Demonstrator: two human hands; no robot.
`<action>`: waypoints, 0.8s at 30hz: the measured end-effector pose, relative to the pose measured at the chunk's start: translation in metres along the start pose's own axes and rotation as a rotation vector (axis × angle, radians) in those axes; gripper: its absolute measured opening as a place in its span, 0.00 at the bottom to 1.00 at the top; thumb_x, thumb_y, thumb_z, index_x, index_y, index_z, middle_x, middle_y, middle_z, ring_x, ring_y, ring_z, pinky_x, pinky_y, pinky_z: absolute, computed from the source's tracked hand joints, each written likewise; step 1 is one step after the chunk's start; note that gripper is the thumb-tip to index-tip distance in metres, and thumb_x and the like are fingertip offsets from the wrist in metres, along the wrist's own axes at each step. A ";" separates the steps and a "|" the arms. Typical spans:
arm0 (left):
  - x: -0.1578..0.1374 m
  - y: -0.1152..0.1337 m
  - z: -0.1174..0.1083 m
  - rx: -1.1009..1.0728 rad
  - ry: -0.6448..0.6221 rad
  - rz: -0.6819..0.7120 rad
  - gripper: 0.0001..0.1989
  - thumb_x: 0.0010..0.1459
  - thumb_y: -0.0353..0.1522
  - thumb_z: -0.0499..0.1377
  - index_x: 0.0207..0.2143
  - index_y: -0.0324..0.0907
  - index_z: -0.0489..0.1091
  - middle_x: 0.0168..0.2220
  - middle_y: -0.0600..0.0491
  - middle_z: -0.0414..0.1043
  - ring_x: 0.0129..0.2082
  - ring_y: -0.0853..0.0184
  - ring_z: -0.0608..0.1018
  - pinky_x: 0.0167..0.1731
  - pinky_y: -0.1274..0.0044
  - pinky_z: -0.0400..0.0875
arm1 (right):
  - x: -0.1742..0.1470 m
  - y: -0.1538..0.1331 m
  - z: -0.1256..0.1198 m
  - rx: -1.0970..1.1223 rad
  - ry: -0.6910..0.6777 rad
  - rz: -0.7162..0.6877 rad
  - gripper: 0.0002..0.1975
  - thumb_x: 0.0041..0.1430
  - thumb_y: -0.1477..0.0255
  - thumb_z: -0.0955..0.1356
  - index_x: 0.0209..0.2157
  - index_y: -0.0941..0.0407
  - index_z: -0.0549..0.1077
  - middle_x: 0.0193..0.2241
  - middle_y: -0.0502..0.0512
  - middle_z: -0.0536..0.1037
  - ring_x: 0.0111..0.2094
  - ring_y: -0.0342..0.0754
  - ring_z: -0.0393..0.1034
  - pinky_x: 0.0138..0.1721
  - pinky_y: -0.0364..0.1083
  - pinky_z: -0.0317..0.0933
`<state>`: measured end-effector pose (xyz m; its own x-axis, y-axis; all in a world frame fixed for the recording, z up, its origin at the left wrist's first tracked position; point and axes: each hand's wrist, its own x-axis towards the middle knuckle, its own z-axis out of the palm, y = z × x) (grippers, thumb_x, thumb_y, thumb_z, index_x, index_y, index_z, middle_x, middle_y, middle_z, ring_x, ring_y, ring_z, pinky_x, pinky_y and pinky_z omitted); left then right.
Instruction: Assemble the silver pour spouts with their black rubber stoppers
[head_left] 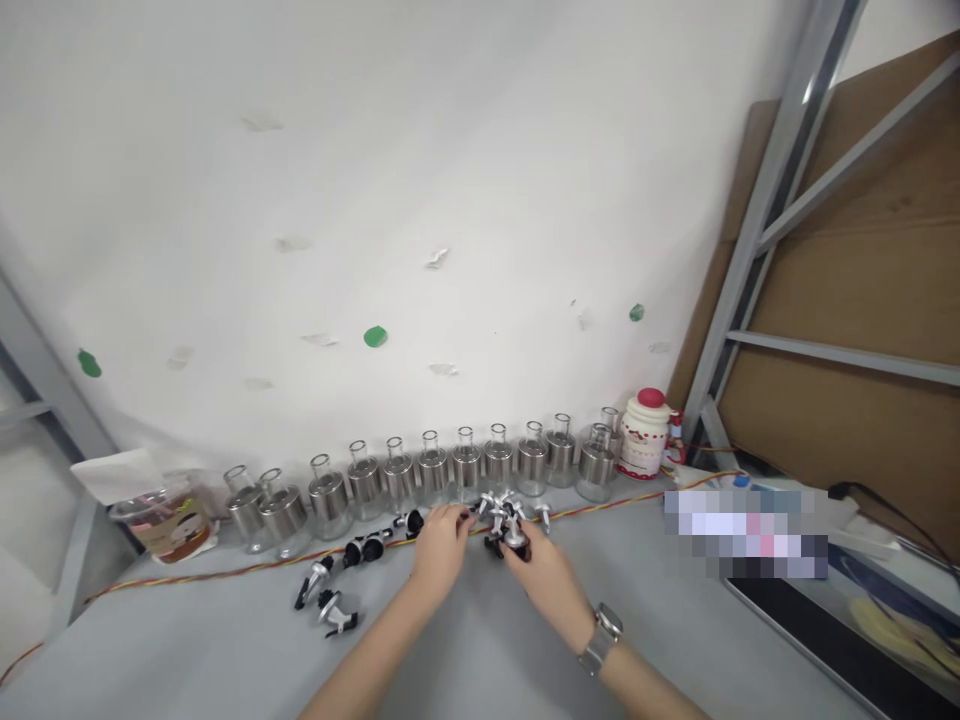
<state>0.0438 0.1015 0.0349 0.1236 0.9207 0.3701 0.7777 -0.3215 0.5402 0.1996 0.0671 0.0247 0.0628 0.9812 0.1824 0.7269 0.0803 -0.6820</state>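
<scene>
My right hand (551,575), with a watch on its wrist, is closed round a silver-and-black pour spout (514,537). Beside it, my left hand (439,550) has its fingers curled together at the edge of a pile of pour spouts (495,503); what its fingertips hold, if anything, is hidden. More black-and-silver spouts lie to the left, among them one with a lever (335,612) and a pair with black stoppers (364,549). Behind both hands, glass bottles with steel sleeves (466,466) stand upright and uncapped in a row along the wall.
A twisted red-and-yellow wire (247,572) runs across the grey table (480,650). At the left stands a plastic tub (169,525). A white jar with a red lid (643,440) ends the bottle row. Packages and a dark flat panel (817,640) lie at right, near metal shelf posts.
</scene>
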 end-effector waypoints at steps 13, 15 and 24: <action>-0.096 -0.015 -0.050 0.031 -0.163 0.348 0.17 0.56 0.35 0.51 0.48 0.43 0.59 0.37 0.49 0.70 0.35 0.67 0.74 0.36 0.76 0.70 | -0.045 -0.033 0.000 -0.204 -0.370 -0.380 0.11 0.46 0.74 0.62 0.35 0.55 0.68 0.28 0.54 0.75 0.30 0.48 0.67 0.27 0.40 0.51; -0.104 -0.022 -0.047 0.086 -0.112 0.370 0.24 0.55 0.36 0.53 0.53 0.43 0.52 0.37 0.49 0.71 0.34 0.67 0.75 0.34 0.78 0.71 | -0.047 -0.035 0.001 -0.224 -0.400 -0.396 0.11 0.45 0.74 0.62 0.34 0.55 0.68 0.28 0.54 0.75 0.31 0.49 0.67 0.28 0.41 0.51; -0.108 -0.029 -0.036 0.076 0.004 0.344 0.09 0.57 0.35 0.49 0.36 0.43 0.65 0.27 0.52 0.72 0.26 0.69 0.76 0.27 0.82 0.71 | -0.050 -0.034 0.011 -0.021 -0.478 -0.392 0.15 0.45 0.76 0.63 0.37 0.53 0.68 0.28 0.49 0.75 0.30 0.45 0.66 0.32 0.38 0.55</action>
<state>-0.0140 0.0034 0.0068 0.3842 0.7601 0.5240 0.7347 -0.5954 0.3250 0.1642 0.0177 0.0305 -0.5215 0.8499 0.0755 0.6475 0.4518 -0.6137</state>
